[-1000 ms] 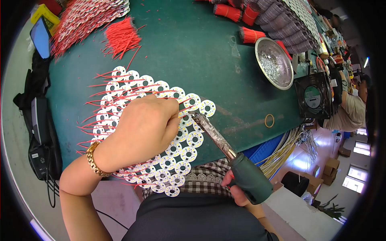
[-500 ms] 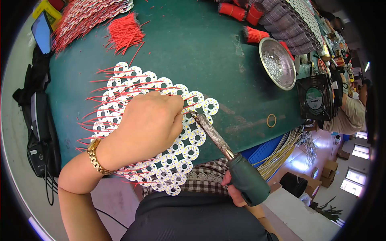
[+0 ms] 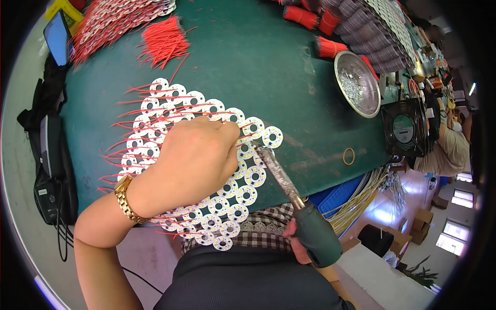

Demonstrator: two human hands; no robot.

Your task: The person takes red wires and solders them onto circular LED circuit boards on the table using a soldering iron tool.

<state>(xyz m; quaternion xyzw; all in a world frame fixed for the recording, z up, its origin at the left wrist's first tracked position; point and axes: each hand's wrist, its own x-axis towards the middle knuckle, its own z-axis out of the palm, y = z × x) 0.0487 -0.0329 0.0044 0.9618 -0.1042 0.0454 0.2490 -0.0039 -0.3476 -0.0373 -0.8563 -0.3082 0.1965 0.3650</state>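
Observation:
My left hand (image 3: 199, 150), with a gold watch (image 3: 122, 199) at its wrist, lies over a sheet of white ring-shaped LED boards (image 3: 246, 195). Its thumb and forefinger are pinched on a thin red wire (image 3: 245, 137) whose end lies on a board near the sheet's right side. My right hand (image 3: 298, 245) is closed round the dark green handle of a soldering iron (image 3: 315, 232). The iron's tip is at a board just right of my left fingertips; exact contact is hard to make out. Many boards carry red wires pointing left; my left hand hides some of them.
A loose pile of red wires (image 3: 164, 41) lies at the back left, by stacked wired boards (image 3: 111, 23). A metal bowl (image 3: 357, 84) holds shiny bits. Beside it are red wire bundles (image 3: 329, 47) and a black fan (image 3: 404, 127). A rubber band (image 3: 349, 156) lies right.
The soldering iron's handle has shifted slightly left, with its tip still near the same boards. My left hand keeps its pinch; the whole view has moved slightly.

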